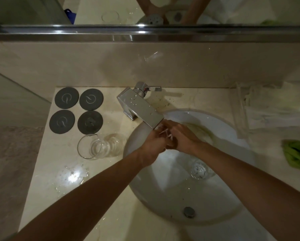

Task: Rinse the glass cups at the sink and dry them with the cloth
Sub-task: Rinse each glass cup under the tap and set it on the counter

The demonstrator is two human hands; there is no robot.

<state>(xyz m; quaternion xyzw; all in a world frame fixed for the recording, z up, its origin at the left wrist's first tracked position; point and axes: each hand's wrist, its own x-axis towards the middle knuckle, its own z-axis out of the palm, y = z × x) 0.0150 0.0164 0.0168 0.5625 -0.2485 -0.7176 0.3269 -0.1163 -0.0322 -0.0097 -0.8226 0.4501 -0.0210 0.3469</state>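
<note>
Both my hands meet under the chrome faucet [142, 108] spout, over the white sink [224, 211]. My left hand [151, 148] and my right hand [182, 136] close around a glass cup [165, 134], of which only the glinting rim shows between the fingers. A second glass cup [200, 169] stands inside the basin, right of centre. On the counter left of the sink stands a third clear glass cup [91, 146], with another glass cup [115, 143] beside it. The green cloth [297, 153] lies at the right edge of the counter.
Several dark round coasters [79, 110] lie on the counter at the back left. A puddle [72, 176] wets the counter in front of the cups. Clear plastic wrapping [271, 108] lies at the back right. The drain [189, 211] sits near the basin's front. A mirror [145, 11] hangs above.
</note>
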